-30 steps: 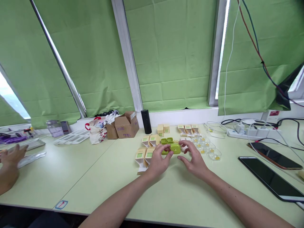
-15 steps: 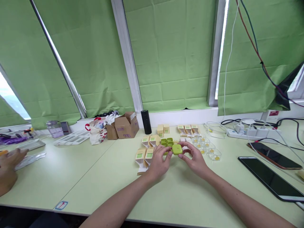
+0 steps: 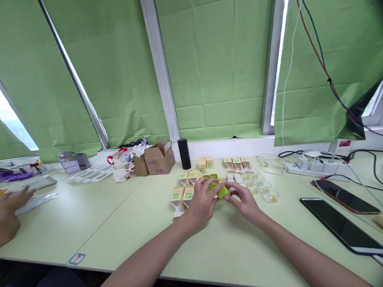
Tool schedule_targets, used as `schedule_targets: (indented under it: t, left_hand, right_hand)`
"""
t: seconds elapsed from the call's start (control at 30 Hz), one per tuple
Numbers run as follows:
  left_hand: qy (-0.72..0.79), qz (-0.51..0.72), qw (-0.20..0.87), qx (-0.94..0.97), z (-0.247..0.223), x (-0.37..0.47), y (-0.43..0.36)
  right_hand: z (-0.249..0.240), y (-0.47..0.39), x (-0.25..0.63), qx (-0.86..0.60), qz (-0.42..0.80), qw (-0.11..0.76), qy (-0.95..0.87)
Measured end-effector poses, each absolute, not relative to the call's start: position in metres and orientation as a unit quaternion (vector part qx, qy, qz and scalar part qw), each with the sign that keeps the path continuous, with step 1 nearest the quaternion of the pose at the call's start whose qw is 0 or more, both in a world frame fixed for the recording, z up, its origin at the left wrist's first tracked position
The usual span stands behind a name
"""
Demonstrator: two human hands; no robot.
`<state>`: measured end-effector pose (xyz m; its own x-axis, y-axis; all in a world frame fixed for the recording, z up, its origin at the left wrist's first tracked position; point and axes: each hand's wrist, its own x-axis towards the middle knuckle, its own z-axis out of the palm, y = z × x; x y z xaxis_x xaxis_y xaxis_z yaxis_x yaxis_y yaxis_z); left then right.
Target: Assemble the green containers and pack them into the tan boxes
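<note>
A small glossy green case (image 3: 223,193) is held above the table between the fingertips of my left hand (image 3: 202,201) and my right hand (image 3: 245,201). Both hands are closed on it, left fingers on its left and upper side, right thumb and fingers on its right. Behind my left hand are more green pieces (image 3: 213,176), partly hidden. Cream cartons with green squares (image 3: 176,197) stand to the left of my left hand. Clear cups with yellow centres (image 3: 270,195) lie to the right, beside small white-pink blocks (image 3: 237,177).
At the back stand a black cylinder (image 3: 184,154), a cardboard box (image 3: 159,159) and a cloth bag (image 3: 122,169). Two phones (image 3: 341,221) and a power strip (image 3: 317,166) with cables are at right. Another person's hand (image 3: 13,207) is at far left.
The green case has tilted and sits slightly lower between my hands. My left fingers have moved over its upper left side. The other person's hand has shifted slightly.
</note>
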<state>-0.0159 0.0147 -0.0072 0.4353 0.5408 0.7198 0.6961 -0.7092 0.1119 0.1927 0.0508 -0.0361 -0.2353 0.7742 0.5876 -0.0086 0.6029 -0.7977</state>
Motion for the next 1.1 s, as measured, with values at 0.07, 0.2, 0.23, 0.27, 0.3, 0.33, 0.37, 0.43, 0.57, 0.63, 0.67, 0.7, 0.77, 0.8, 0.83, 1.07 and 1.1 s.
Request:
schedule_targets:
  t: [0.07,0.2,0.23,0.27,0.3,0.33,0.37,0.43,0.57,0.63,0.67,0.7,0.77,0.8,0.83,1.07,1.1]
  left_hand:
    - [-0.361,-0.368,0.105,-0.850,-0.006,-0.015,0.013]
    - [-0.361,-0.360,0.088,-0.856,-0.005,-0.013,0.010]
    - [-0.364,-0.367,0.080,-0.852,-0.005,-0.013,0.010]
    - [-0.367,-0.377,0.072,-0.847,-0.005,-0.014,0.010]
    - [-0.370,-0.389,0.063,-0.841,-0.006,-0.014,0.011]
    - [-0.372,-0.401,0.053,-0.835,-0.006,-0.015,0.013]
    - [-0.374,-0.414,0.042,-0.829,-0.007,-0.016,0.014]
    - [-0.378,-0.442,0.013,-0.813,-0.008,-0.017,0.018]
    - [-0.401,-0.497,-0.059,-0.768,-0.009,-0.017,0.021]
    - [-0.422,-0.518,-0.102,-0.737,-0.008,-0.015,0.021]
    - [-0.432,-0.526,-0.123,-0.723,-0.008,-0.015,0.021]
    - [-0.438,-0.533,-0.143,-0.710,-0.008,-0.014,0.021]
    - [-0.442,-0.546,-0.174,-0.690,-0.008,-0.014,0.023]
    - [-0.440,-0.553,-0.184,-0.683,-0.008,-0.015,0.024]
    - [-0.437,-0.559,-0.192,-0.678,-0.008,-0.015,0.025]
    - [-0.426,-0.587,-0.249,-0.642,-0.008,-0.015,0.031]
    - [-0.420,-0.589,-0.259,-0.639,-0.007,-0.014,0.031]
  right_hand:
    - [-0.036,0.050,0.192,-0.278,0.344,0.552,-0.707]
    - [-0.035,0.048,0.191,-0.282,0.328,0.546,-0.718]
    - [-0.035,0.048,0.191,-0.280,0.321,0.549,-0.720]
    - [-0.034,0.048,0.192,-0.280,0.309,0.552,-0.722]
    - [-0.034,0.048,0.193,-0.284,0.293,0.554,-0.726]
    - [-0.034,0.048,0.194,-0.292,0.271,0.554,-0.731]
    - [-0.035,0.049,0.195,-0.305,0.245,0.552,-0.736]
    - [-0.036,0.053,0.197,-0.335,0.186,0.537,-0.752]
    - [-0.041,0.059,0.202,-0.359,0.065,0.456,-0.811]
    - [-0.042,0.060,0.203,-0.363,0.016,0.405,-0.839]
    - [-0.042,0.060,0.203,-0.367,-0.003,0.381,-0.849]
    - [-0.042,0.060,0.203,-0.372,-0.020,0.357,-0.857]
    - [-0.042,0.059,0.202,-0.380,-0.045,0.316,-0.868]
    - [-0.043,0.059,0.201,-0.384,-0.056,0.299,-0.872]
    - [-0.043,0.059,0.201,-0.387,-0.065,0.284,-0.875]
    - [-0.046,0.060,0.199,-0.382,-0.094,0.227,-0.891]
    - [-0.046,0.059,0.199,-0.380,-0.094,0.226,-0.892]
